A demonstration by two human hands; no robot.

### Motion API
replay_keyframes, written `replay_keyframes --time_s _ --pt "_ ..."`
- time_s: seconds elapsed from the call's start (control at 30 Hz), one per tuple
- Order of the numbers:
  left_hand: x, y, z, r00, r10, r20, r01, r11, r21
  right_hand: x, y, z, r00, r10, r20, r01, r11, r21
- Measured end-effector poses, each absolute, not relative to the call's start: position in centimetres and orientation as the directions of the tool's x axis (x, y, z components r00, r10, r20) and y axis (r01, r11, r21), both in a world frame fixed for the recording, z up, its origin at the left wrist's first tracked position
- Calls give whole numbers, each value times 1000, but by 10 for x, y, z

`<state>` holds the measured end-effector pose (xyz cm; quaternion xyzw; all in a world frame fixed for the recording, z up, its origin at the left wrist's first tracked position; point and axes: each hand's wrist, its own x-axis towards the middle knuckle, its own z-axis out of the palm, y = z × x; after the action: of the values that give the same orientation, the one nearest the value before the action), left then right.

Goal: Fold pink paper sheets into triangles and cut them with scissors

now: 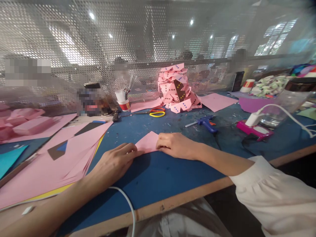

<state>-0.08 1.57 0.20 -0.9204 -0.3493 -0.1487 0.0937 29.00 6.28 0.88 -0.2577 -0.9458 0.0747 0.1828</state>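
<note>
A small piece of pink paper (148, 142) lies on the blue tabletop between my hands, its upper edge coming to a point. My left hand (117, 161) has its fingers closed at the paper's left corner. At the opposite corner, the curled fingers of my right hand (174, 144) pinch the paper. Both hands rest low on the table, and their fingers hide the ends of the sheet. Beyond them stands a heap of folded pink paper pieces with blue, yellow and dark dots (170, 87).
Pink sheets (74, 158) are stacked at left. Scissors with red and yellow handles (157, 112) lie ahead. A blue glue gun (206, 123) and a magenta power strip (255, 130) lie right. A white cable (127, 197) crosses the front edge. A perforated metal screen (138, 39) stands behind.
</note>
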Motion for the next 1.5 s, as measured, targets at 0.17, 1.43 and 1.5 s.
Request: replay_keyframes --time_s 0.17,1.43,1.5 --pt "3 15 3 717 609 339 653 -757 -23 289 58 10 -804 491 335 445 871 -207" --pt "13 10 6 735 592 330 646 -760 -77 282 49 11 -801 485 350 474 872 -124" --pt "17 10 4 681 637 360 681 -732 7 277 51 9 -731 576 366 513 818 -261"
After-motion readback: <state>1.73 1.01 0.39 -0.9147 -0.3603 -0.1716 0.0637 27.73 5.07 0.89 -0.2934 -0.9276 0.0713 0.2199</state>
